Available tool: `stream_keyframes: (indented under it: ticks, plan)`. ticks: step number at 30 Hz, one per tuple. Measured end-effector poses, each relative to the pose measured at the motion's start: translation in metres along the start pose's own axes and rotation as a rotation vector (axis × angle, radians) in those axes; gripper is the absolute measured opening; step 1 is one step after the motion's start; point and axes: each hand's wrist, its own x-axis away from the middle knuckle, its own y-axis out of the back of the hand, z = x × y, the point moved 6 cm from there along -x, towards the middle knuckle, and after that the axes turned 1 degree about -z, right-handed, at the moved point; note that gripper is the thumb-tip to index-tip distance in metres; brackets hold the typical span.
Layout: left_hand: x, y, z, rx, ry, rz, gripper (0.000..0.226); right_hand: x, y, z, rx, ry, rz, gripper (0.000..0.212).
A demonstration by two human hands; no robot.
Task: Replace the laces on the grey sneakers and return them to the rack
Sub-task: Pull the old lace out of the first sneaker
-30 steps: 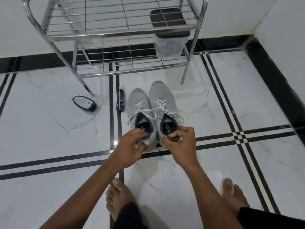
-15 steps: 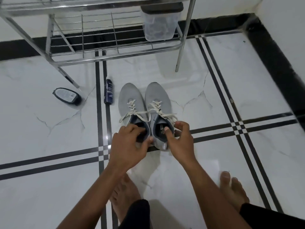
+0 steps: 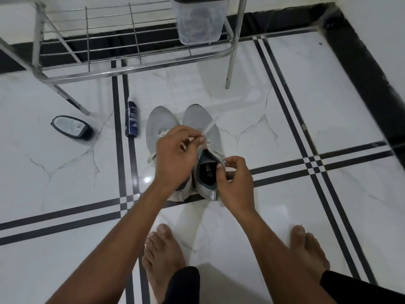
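Grey sneakers [image 3: 198, 126], pair, side by side on the floor [image 3: 328, 119] before the rack [image 3: 140, 66]: left hand [image 3: 175, 154] pinches a white lace [image 3: 209, 126], right hand [image 3: 235, 183] pinches the collar; advise drawing lace straight out, eyelet by eyelet, shoe held steady.

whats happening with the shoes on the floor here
A person crouches over a pair of grey sneakers on the tiled floor, in front of a metal rack. The left hand pinches and pulls a white lace on the right-side shoe, while the right hand grips that shoe's collar. Both shoes are laced.
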Motion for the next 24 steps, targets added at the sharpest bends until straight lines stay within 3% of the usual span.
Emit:
stream_keyframes:
  ticks: [4,7,9,11,15,18,21,24]
  plan:
    - [-0.025,0.029,-0.011,0.297,0.153,-0.099,0.011,0.000,-0.001,0.000,0.023,0.008,-0.004,0.017]
    - [-0.037,0.058,0.003,0.419,0.277,-0.274,0.024,0.000,-0.002,0.001,0.020,0.011,0.015,0.016]
    - [-0.037,0.062,0.021,0.228,0.382,-0.260,0.049,-0.001,-0.001,0.001,0.012,0.005,0.034,0.017]
    - [-0.026,0.049,0.036,-0.139,0.436,-0.085,0.067,-0.003,0.000,0.003,0.003,0.005,0.056,0.021]
    - [0.009,0.002,0.023,-0.579,0.065,0.286,0.032,-0.012,0.000,0.017,-0.038,0.101,0.104,0.027]
    - [0.019,-0.018,0.025,-0.645,-0.032,0.326,0.029,-0.028,-0.008,0.027,0.027,0.208,0.152,0.027]
    - [0.014,-0.021,0.024,-0.548,-0.006,0.285,0.026,-0.043,-0.012,0.035,0.086,0.242,0.181,0.018]
    - [0.005,-0.019,0.027,-0.597,-0.003,0.299,0.026,-0.055,-0.014,0.043,0.087,0.230,0.238,0.012]
